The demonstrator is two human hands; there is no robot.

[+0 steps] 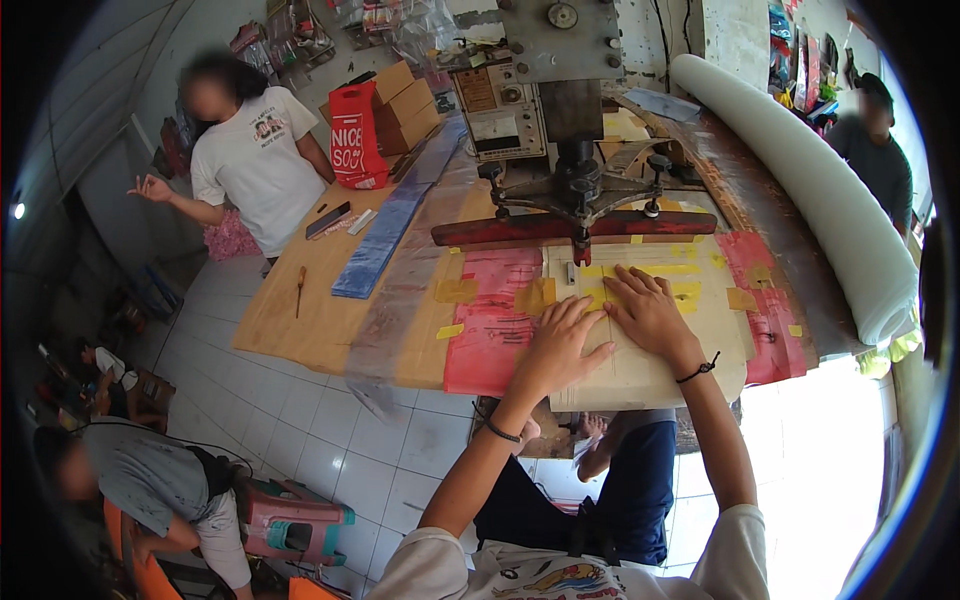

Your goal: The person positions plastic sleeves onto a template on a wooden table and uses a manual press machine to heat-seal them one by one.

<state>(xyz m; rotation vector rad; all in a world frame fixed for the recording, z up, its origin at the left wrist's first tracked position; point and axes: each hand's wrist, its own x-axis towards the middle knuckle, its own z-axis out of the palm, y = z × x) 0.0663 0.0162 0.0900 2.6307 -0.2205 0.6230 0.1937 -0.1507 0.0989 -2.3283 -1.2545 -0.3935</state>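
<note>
My left hand (566,346) lies flat on a cream-coloured board (700,362), its fingers stretched forward and thumb out to the side. Beside it my right hand (655,318) rests on the same board with fingers spread, close to the left thumb. Strips of yellow tape (687,294) stick to the board around my fingertips. A small metal piece (572,273) sits on the board just ahead of my left hand. Under the board, red sheets (490,345) show on both sides. What lies directly beneath my palms is hidden.
Just beyond my hands hangs a press head with a dark red bar (640,224). A clear plastic strip (400,310), a blue strip (390,230) and a screwdriver (300,290) lie leftward. A white roll (810,190) lies right. Other people are nearby, one standing at the table's left.
</note>
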